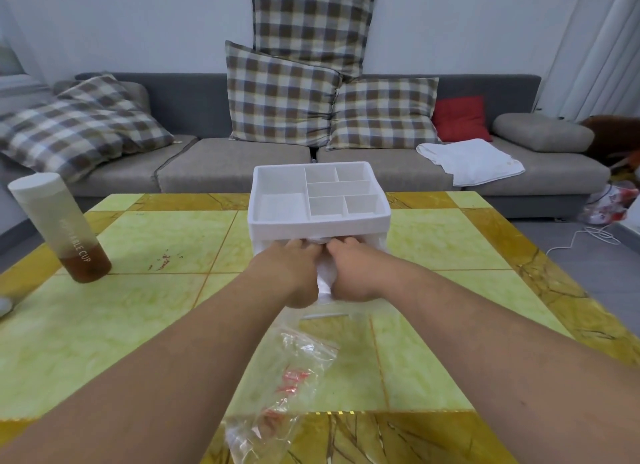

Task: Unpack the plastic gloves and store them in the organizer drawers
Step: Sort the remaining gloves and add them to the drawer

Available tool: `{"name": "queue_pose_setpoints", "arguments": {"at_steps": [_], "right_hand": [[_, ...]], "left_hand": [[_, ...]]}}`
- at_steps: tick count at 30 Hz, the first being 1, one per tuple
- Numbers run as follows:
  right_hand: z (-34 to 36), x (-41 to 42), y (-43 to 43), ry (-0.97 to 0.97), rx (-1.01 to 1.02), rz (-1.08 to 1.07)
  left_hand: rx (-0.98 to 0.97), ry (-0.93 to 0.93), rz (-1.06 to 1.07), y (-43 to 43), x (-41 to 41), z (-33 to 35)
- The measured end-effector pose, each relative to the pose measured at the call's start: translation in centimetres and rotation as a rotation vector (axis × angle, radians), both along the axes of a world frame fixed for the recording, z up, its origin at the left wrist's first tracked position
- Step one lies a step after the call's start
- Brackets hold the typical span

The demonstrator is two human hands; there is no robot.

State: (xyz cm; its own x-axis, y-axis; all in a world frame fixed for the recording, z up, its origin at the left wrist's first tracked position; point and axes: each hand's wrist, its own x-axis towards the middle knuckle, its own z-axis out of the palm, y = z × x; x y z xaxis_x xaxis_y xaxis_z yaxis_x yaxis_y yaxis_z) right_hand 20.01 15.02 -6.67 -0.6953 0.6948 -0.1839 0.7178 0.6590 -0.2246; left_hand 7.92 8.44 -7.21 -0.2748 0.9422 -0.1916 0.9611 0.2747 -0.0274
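A white organizer (360, 222) stands mid-table with a divided tray on top. Its upper drawer (325, 314) is pulled out toward me. My left hand (291, 273) and my right hand (353, 273) lie side by side over the drawer, backs up. Their fingers curl down into it, and the fingertips are hidden under the organizer's top. Whitish plastic gloves (326, 273) show between the two hands inside the drawer, and both hands hold them. A crumpled clear bag (287, 380) with red print lies on the table below my forearms.
A tinted bottle (59, 228) with brown liquid and a white cap stands at the table's left. Behind the yellow-green tiled table (156, 241) is a grey sofa with checked cushions and a white towel (471, 162). A white cable lies on the floor at the right.
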Motion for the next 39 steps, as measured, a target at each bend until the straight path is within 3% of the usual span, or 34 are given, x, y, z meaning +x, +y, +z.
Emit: {"name": "queue_pose_setpoints", "arguments": {"at_steps": [12,22,26,32,39], "right_hand": [[2.6,0.1,-2.2,-0.207,0.068,-0.061],[4.1,1.3,-1.9,-0.065,-0.021,-0.014],[5.3,3.8,-3.0,0.041,0.083,-0.012],[2.1,5.2,-3.5,-0.283,0.191,0.063],[1.4,5.2,-3.1,-0.246,0.270,0.118]], "left_hand": [[-0.109,-0.091,0.102,2.2,0.6,0.3],[-0.115,-0.132,0.118,2.6,0.4,0.9],[-0.104,-0.141,0.121,2.6,0.6,1.0],[-0.128,-0.117,0.072,1.7,1.1,2.0],[-0.094,0.039,-0.083,-2.1,0.1,5.7]]}}
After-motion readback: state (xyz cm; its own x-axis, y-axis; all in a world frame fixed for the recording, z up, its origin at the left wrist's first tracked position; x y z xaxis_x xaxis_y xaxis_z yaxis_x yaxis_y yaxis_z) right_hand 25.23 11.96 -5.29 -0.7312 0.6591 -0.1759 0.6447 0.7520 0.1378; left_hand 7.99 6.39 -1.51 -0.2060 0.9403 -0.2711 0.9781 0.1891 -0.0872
